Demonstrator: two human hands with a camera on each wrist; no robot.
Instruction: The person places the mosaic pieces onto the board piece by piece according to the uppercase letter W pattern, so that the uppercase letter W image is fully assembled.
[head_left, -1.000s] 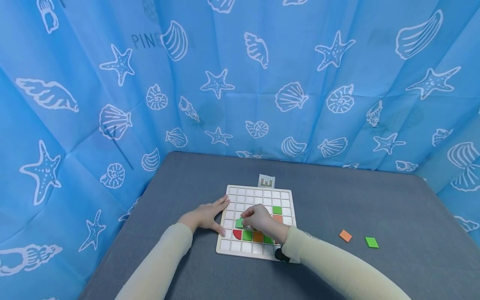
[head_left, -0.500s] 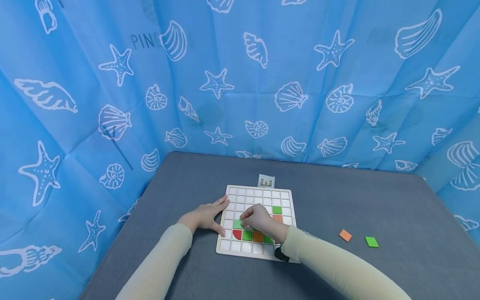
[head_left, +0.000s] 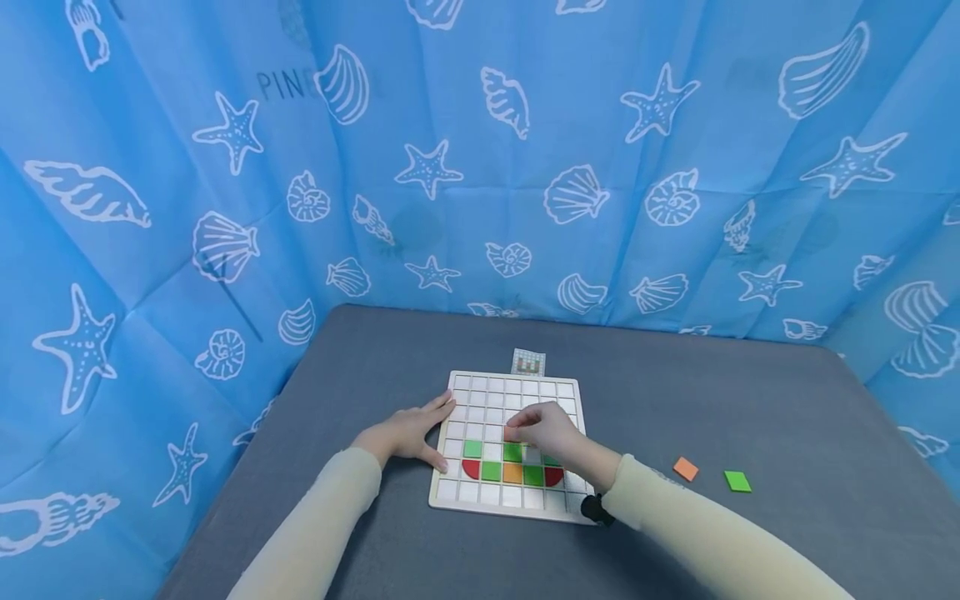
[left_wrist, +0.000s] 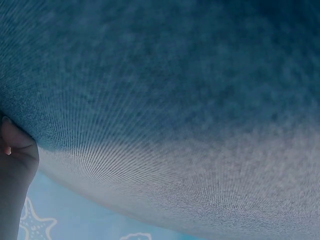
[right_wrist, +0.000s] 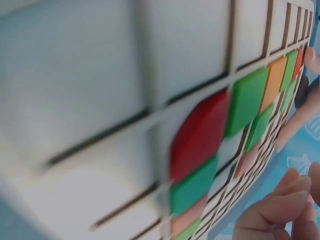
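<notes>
A white square grid board (head_left: 465, 397) lies on the grey table, with coloured tiles in its lower rows. My left hand (head_left: 405, 432) rests at the board's left edge, fingers and thumb spread. My right hand (head_left: 551, 432) is over the board, fingers loosely curled with nothing seen between them, fingertips beside an orange tile (head_left: 511, 434). Below that are green tiles (head_left: 513, 452) and a bottom row of green and orange tiles between two red rounded tiles (head_left: 471, 469). A light green tile (head_left: 472, 449) sits above the left red one. In the right wrist view, fingers (right_wrist: 280, 205) show apart from the board.
A small printed pattern card (head_left: 528, 362) lies behind the board. To the right, a loose orange tile (head_left: 686, 468) and a loose green tile (head_left: 738, 482) lie on the table (head_left: 645, 383). A blue shell-print curtain (head_left: 465, 217) hangs behind.
My right hand has let go of the light green tile, which now sits in its cell above the left red tile, and has moved right. My left hand stays at the board's edge.
</notes>
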